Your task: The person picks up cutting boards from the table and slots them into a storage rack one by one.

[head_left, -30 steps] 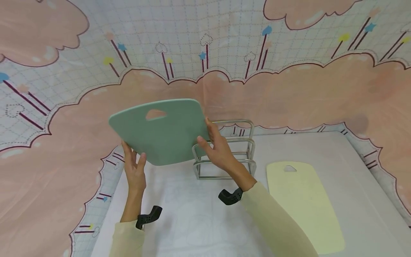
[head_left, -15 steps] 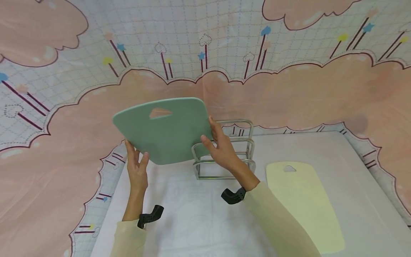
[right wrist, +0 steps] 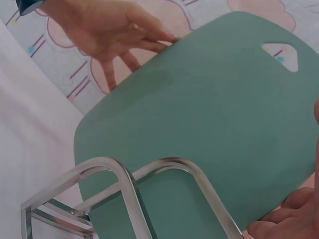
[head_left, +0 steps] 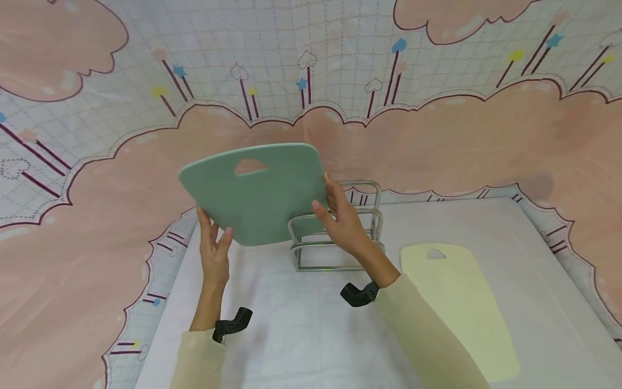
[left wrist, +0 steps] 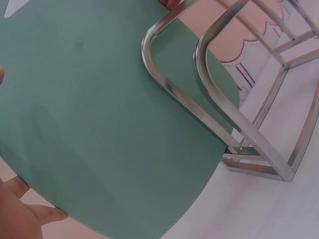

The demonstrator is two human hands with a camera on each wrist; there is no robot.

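Note:
A green cutting board [head_left: 252,200] is held tilted in the air, its handle slot towards the top. My left hand [head_left: 215,259] grips its lower left edge, thumb in front and fingers behind. The right-hand edge is held between thumb and fingers by my right hand [head_left: 347,227]. In the left wrist view, the board's end passes behind two rounded loops of a metal rack [left wrist: 174,92]. The right wrist view shows those loops in front of the board [right wrist: 199,114], with my left hand [right wrist: 109,30] at its far edge.
A pale yellow cutting board [head_left: 459,308] lies flat on the white table [head_left: 301,324], right of the rack. A patterned cloth [head_left: 437,146] with peach cloud shapes hangs behind and around the table.
Both hands have shifted right and slightly up with the green cutting board, bringing more of it behind the rack's loops. The rack and the yellow board stay where they were.

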